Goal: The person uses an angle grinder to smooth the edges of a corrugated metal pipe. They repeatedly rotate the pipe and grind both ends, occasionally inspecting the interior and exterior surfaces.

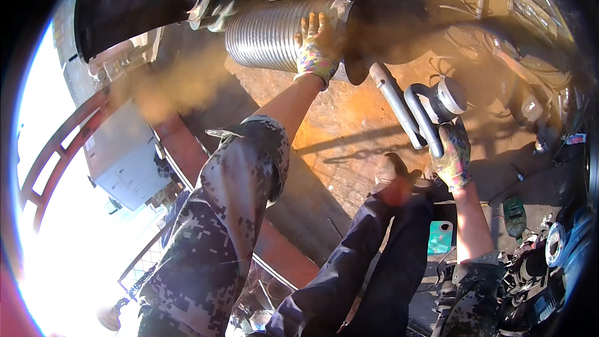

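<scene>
A ribbed metal cylinder [262, 36] lies on its side across the rusty surface, its wide dark rim [354, 65] at the right end. My left hand [318, 50], in a patterned glove, rests on the ribs near that rim with its fingers spread. In my gloved right hand [453, 157] is a tool with bent grey tubes [399, 109] and a dark body with a round pale end [452, 95]. Its kind is unclear, and it partly hides my fingers. The upper tube end is close to the cylinder's rim.
Brown dust [187, 84] hangs in the air around the cylinder. A large dark curved shape [131, 6] stands at the upper left. My shoes [392, 171] are just below the tool. A teal phone-like object [440, 237], a green bottle [515, 217] and cables lie at the right.
</scene>
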### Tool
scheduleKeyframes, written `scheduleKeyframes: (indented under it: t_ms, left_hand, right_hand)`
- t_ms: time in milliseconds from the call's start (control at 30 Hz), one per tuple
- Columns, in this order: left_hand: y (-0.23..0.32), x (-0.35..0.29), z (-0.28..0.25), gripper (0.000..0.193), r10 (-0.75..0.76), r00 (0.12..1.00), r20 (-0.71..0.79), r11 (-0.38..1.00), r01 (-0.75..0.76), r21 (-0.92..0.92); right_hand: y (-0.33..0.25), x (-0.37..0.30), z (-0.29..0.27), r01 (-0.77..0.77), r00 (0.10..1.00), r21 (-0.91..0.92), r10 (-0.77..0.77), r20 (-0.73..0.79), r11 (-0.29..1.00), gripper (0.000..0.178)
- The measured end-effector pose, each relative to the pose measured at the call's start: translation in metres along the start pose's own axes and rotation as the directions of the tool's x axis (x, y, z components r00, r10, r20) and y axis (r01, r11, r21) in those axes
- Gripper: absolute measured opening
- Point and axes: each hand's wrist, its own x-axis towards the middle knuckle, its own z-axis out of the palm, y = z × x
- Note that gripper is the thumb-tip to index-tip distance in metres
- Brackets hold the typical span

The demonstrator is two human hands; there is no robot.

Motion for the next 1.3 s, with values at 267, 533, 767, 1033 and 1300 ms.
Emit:
scheduleKeyframes:
  t_ms: [267,533,767,1033,1300]
  left_hand:
    - [-0.003,0.006,-0.003,0.082,0.026,0.999,-0.020,0.999,-0.027,-0.020]
    - [0.006,-0.009,-0.004,0.077,0.055,0.997,-0.052,0.997,-0.058,-0.053]
    - [-0.016,-0.045,0.022,0.079,0.039,0.992,-0.117,0.994,-0.050,-0.097]
    - [-0.022,-0.150,0.046,0.078,-0.076,0.995,0.060,0.975,0.086,-0.206]
    - [-0.035,-0.191,0.023,0.051,-0.331,0.941,-0.072,0.897,0.290,-0.335]
  right_hand:
    - [0.013,0.005,-0.003,-0.078,0.996,0.035,0.076,0.048,0.996,0.039]
    - [0.003,0.004,0.006,-0.266,0.963,0.188,0.255,0.081,0.945,0.033]
    - [-0.014,0.019,0.002,-0.666,0.662,0.717,0.607,0.439,0.207,0.034]
    - [-0.033,0.044,-0.041,-0.739,0.614,0.647,0.586,0.529,0.190,0.012]
    - [-0.059,0.056,-0.079,-0.834,0.529,0.502,0.587,0.613,0.228,0.016]
